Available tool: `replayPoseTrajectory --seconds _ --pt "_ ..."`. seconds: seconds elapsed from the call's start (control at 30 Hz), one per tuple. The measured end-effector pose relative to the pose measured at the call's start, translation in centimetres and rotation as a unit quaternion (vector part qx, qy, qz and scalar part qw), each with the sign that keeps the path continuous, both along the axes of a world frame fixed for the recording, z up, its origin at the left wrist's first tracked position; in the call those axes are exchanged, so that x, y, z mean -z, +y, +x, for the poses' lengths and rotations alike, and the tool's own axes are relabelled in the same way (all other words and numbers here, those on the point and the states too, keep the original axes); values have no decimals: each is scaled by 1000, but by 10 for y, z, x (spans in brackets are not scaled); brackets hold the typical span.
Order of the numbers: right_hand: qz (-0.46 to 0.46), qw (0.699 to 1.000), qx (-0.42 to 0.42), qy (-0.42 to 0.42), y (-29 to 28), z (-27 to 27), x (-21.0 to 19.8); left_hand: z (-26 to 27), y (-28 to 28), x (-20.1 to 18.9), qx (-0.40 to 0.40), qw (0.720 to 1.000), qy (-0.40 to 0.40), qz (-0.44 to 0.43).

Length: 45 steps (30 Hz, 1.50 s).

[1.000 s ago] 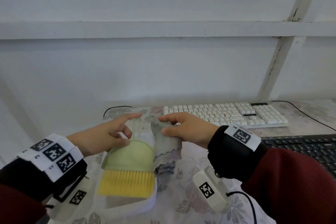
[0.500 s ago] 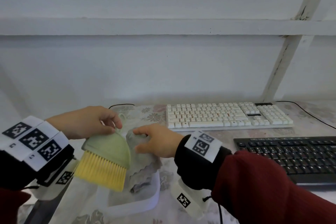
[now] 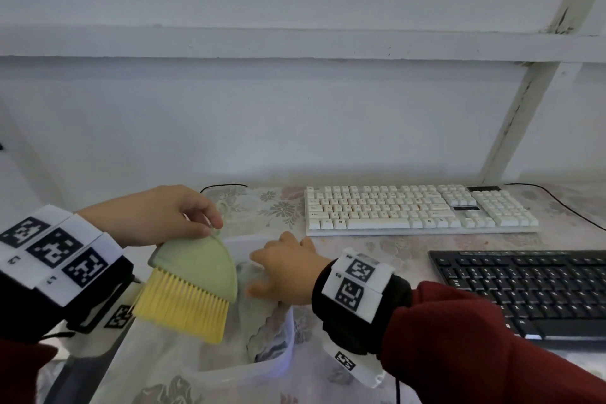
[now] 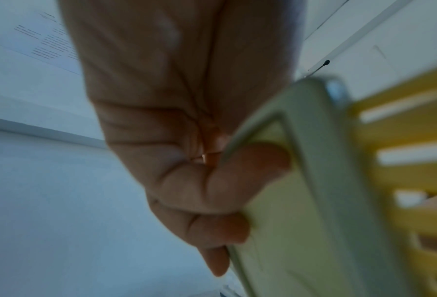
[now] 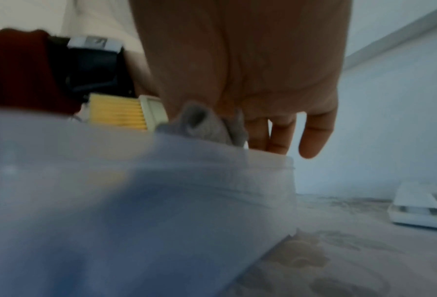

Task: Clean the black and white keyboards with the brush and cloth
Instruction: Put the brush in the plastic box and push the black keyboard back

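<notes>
My left hand (image 3: 164, 213) grips the handle of the green brush (image 3: 200, 266), whose yellow bristles point down and left above a translucent container (image 3: 278, 361). In the left wrist view the fingers (image 4: 212, 191) curl round the brush (image 4: 301, 221). My right hand (image 3: 288, 269) reaches into the container and holds the top fold of the grey cloth (image 3: 259, 315), which hangs inside. In the right wrist view the cloth (image 5: 202, 124) bunches at the thumb side while the other fingers (image 5: 278, 136) hang straight. The white keyboard (image 3: 419, 210) lies at the back, the black keyboard (image 3: 524, 289) at the near right.
The table carries a floral cover (image 3: 272, 210). Black cables (image 3: 564, 203) run from the keyboards along the back. A white wall with a ledge (image 3: 295, 43) stands close behind the table. The container wall (image 5: 161, 201) fills the left of the right wrist view.
My left hand closed on the brush handle and lifted the brush up and left out of the container. My right hand lowered the cloth into the container.
</notes>
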State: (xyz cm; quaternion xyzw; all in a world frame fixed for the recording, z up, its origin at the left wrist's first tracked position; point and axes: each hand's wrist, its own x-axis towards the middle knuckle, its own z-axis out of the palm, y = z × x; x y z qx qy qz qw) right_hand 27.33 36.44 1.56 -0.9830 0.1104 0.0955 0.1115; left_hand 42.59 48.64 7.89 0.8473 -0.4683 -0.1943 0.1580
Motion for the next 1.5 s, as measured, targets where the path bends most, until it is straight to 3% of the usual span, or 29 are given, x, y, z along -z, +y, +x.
replayPoseTrajectory --seconds 0.27,0.5,0.8,1.0,1.17,1.33,1.5 --pt "34 999 2 -27 -3 -18 3 -8 -4 -1 -18 997 65 -36" --pt "171 985 12 -33 -3 -27 -2 -10 -9 2 -21 996 81 -37" --pt "157 987 -8 39 5 -38 -5 -13 -10 1 -23 995 90 -41" --pt "222 973 54 -37 3 -42 -16 -17 -14 13 -25 991 125 -43" --pt "189 980 45 -33 10 -48 -14 -18 -13 29 -10 995 99 18" --pt "185 982 27 -12 15 -50 -7 -23 -9 38 31 997 -13 72" --pt "187 982 17 -23 13 -58 -5 -26 -5 39 52 991 -61 104"
